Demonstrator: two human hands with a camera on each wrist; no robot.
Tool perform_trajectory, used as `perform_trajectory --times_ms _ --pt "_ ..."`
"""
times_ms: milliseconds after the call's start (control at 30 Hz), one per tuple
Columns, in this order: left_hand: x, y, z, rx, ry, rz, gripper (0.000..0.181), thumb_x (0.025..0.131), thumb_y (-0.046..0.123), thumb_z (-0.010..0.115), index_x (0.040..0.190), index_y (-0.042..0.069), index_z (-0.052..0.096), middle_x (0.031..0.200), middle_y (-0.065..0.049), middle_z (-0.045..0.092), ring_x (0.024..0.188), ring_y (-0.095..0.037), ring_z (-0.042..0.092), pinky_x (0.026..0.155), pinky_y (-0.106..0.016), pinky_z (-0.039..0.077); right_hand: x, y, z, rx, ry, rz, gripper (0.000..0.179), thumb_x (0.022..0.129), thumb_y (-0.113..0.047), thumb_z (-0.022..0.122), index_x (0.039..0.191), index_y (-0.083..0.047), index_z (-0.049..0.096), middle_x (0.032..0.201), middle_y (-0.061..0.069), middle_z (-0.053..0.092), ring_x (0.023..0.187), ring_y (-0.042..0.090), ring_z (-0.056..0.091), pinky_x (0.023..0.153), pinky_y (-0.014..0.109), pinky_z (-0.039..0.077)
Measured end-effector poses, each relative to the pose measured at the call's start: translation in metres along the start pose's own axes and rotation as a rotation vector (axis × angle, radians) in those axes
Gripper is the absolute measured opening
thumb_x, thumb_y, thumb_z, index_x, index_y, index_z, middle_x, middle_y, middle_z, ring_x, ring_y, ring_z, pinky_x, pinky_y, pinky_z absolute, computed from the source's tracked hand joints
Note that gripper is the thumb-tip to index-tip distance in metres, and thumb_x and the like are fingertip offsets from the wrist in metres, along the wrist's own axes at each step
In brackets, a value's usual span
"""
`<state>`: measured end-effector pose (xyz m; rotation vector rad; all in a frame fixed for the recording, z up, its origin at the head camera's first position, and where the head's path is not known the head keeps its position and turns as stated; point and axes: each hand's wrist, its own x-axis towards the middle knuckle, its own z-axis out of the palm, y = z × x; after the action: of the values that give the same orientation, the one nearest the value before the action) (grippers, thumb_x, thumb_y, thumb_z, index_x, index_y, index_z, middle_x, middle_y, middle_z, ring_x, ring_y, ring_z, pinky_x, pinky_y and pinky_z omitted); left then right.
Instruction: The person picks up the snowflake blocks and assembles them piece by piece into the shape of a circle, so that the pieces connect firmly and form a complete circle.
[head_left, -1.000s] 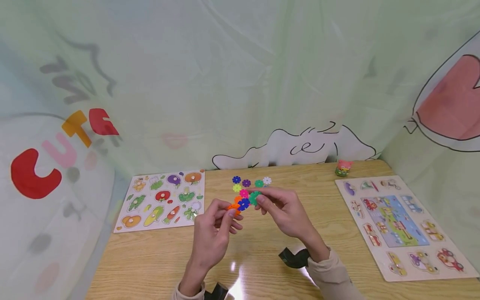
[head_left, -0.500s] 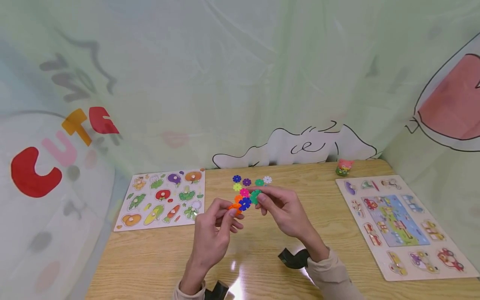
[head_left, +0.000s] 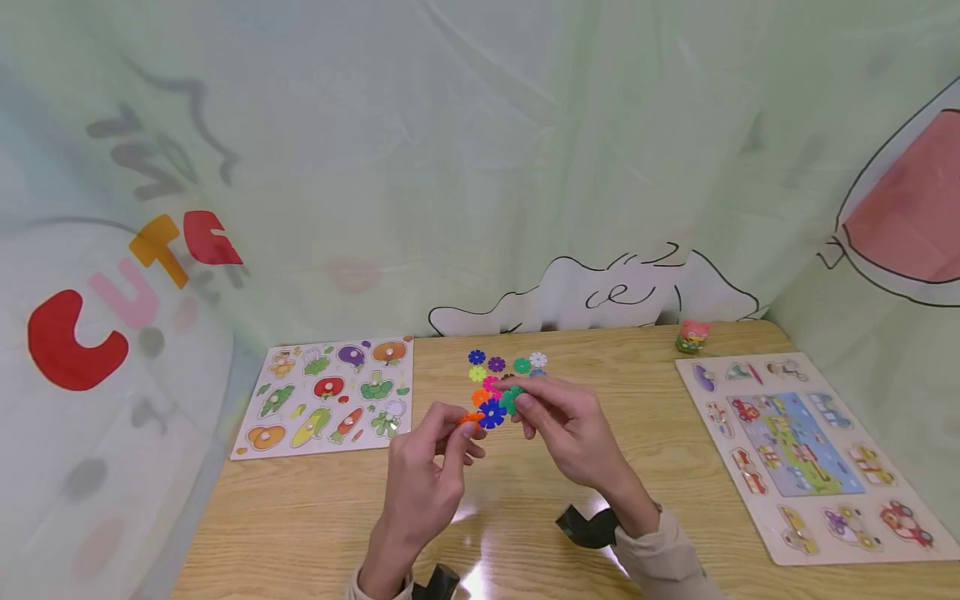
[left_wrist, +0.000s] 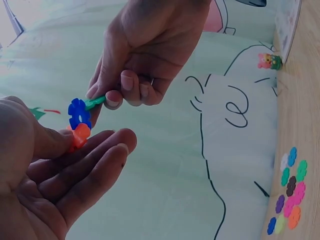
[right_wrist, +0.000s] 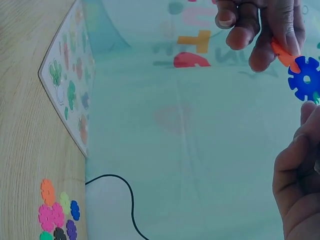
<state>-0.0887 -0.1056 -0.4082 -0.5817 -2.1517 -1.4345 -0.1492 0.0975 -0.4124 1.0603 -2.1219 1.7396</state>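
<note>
My left hand (head_left: 422, 479) pinches an orange notched flower-shaped disc (head_left: 470, 419) between thumb and forefinger, its other fingers spread loosely below. From the right, my right hand (head_left: 573, 425) pinches a green notched disc (head_left: 511, 399) by thumb and forefinger. Between them a blue notched disc (head_left: 492, 413) joins onto the orange one, at an angle to it. In the left wrist view the green disc (left_wrist: 95, 102) meets the upper edge of the blue disc (left_wrist: 79, 114). All three are held up above the table.
Several loose notched discs (head_left: 477, 374) lie on the wooden table (head_left: 337, 517) behind the hands. A vegetable puzzle board (head_left: 322, 396) lies at left, a vehicle puzzle board (head_left: 813, 458) at right. A small pink-headed figure (head_left: 692, 335) stands by the back edge, before a printed curtain (head_left: 480, 167).
The joined discs have turned slightly: the orange one shows flatter, the blue one faces the head camera more fully. Both hands keep their pinches almost in place.
</note>
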Motion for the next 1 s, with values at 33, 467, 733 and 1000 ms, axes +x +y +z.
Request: perform_trajectory --times_ms 33,467,733,1000 --pt "0.0 0.0 0.0 -0.012 -0.006 -0.001 0.007 0.101 -0.008 0.063 0.103 0.0 0.063 0.085 -0.013 0.079 0.064 -0.014 0.076 0.059 -0.018 0.062 0.0 0.0 0.0 -0.01 0.004 0.003 0.026 0.102 0.01 0.059 0.122 0.0 0.073 0.077 0.004 0.062 0.063 0.011 0.057 0.051 0.021 0.05" --pt "0.001 -0.009 -0.008 -0.183 -0.092 -0.027 0.007 0.104 -0.008 0.058 0.101 -0.002 0.061 0.078 -0.015 0.077 0.06 -0.017 0.076 0.056 -0.024 0.063 0.0 -0.004 0.004 -0.027 0.0 -0.02 0.031 0.099 0.014 0.061 0.123 0.001 0.075 0.074 -0.002 0.063 0.059 0.008 0.056 0.045 0.019 0.044" --pt "-0.001 -0.006 -0.009 -0.178 -0.11 -0.013 0.008 0.103 -0.01 0.057 0.102 -0.003 0.06 0.078 -0.017 0.077 0.061 -0.023 0.077 0.058 -0.023 0.063 -0.001 -0.005 0.009 0.008 0.012 -0.023 0.027 0.098 0.015 0.062 0.12 0.004 0.074 0.074 0.0 0.063 0.058 0.009 0.057 0.049 0.02 0.051" --pt "-0.002 -0.005 -0.006 -0.151 -0.087 -0.018 0.01 0.101 -0.012 0.058 0.099 -0.002 0.059 0.076 -0.016 0.077 0.061 -0.017 0.077 0.058 -0.022 0.063 -0.001 0.0 0.011 0.041 -0.014 0.008 0.027 0.1 0.013 0.06 0.122 0.004 0.074 0.074 0.003 0.063 0.058 0.01 0.058 0.049 0.023 0.053"
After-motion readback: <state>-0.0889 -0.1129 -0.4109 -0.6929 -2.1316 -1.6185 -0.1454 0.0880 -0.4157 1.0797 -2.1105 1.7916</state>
